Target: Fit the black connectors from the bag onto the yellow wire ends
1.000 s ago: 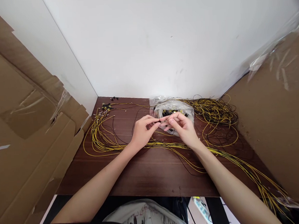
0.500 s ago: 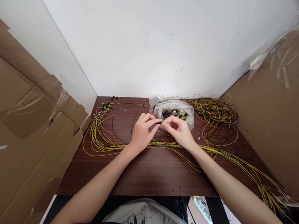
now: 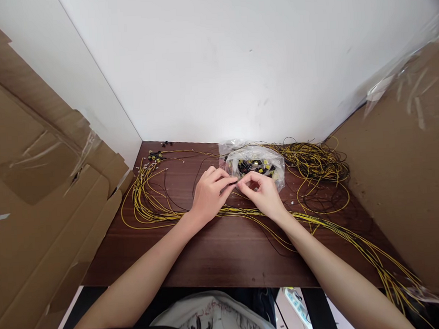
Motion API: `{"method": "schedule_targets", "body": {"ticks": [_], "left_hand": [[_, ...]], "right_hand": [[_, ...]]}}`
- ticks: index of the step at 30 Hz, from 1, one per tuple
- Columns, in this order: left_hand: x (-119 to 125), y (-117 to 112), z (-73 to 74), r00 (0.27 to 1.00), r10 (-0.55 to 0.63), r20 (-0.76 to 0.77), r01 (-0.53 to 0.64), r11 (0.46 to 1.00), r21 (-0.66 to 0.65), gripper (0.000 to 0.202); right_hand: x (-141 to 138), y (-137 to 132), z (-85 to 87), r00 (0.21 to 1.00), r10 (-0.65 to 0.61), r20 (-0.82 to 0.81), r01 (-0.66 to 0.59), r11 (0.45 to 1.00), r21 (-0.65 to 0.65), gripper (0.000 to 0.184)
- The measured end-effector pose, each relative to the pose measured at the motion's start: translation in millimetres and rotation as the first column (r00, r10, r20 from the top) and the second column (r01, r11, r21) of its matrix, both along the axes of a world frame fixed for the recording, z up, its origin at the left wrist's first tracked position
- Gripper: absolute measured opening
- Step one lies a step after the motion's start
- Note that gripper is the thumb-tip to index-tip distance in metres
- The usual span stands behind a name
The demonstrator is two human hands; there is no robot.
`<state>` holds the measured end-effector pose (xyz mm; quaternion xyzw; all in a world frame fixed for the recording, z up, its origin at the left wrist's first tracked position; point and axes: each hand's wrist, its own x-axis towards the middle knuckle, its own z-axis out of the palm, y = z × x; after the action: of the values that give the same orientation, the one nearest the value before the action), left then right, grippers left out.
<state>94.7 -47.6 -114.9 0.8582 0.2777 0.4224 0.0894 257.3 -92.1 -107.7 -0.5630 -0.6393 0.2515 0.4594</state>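
My left hand [image 3: 210, 193] pinches a small black part [image 3: 231, 183] between thumb and forefinger; the fingers hide most of it. Fingertip to fingertip with it, my right hand [image 3: 262, 191] is closed in a pinch at the part's right end, and what it grips is too small to make out. Just behind the hands lies an open clear plastic bag [image 3: 279, 160] holding black and yellow connector-like pieces [image 3: 256, 166]. Beneath both wrists a long bundle of yellow and black wires [image 3: 244, 212] runs across the brown table [image 3: 224, 262].
A tangled heap of yellow and black wires [image 3: 315, 163] lies at the back right. Several small black and yellow parts [image 3: 155, 156] sit at the back left, near the bundle's white-tipped ends [image 3: 141, 173]. Cardboard panels [image 3: 51, 193] flank the table, with a white wall [image 3: 229, 75] behind.
The fingertips of both hands have closed in slightly, so less of the black part shows. The wires and bag have stayed in place.
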Motion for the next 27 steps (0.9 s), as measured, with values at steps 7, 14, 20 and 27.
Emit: {"method": "schedule_targets", "body": {"ticks": [7,14,20,27], "left_hand": [[0.0,0.2,-1.9,1.000,0.003,-0.009,-0.003,1.000,0.012,0.018],[-1.6,-0.7,2.1,0.994,0.073,-0.085,-0.069,0.996,0.051,0.018],[-0.5,-2.3,4.3,0.988,0.075,-0.131,-0.064,0.994,0.086,0.019],[-1.0,-1.0,4.6,0.978,0.052,-0.203,-0.016,0.984,0.175,0.020]], "right_hand": [[-0.5,-0.1,-2.1,0.999,-0.015,-0.034,0.013,0.999,-0.040,0.018],[-3.1,0.3,-4.1,0.988,-0.017,-0.153,0.017,1.000,-0.003,0.016],[-5.9,-0.3,-4.2,0.966,-0.011,-0.258,0.013,1.000,0.006,0.016],[-5.4,-1.5,-4.3,0.969,-0.020,-0.246,0.019,1.000,-0.007,0.015]]}}
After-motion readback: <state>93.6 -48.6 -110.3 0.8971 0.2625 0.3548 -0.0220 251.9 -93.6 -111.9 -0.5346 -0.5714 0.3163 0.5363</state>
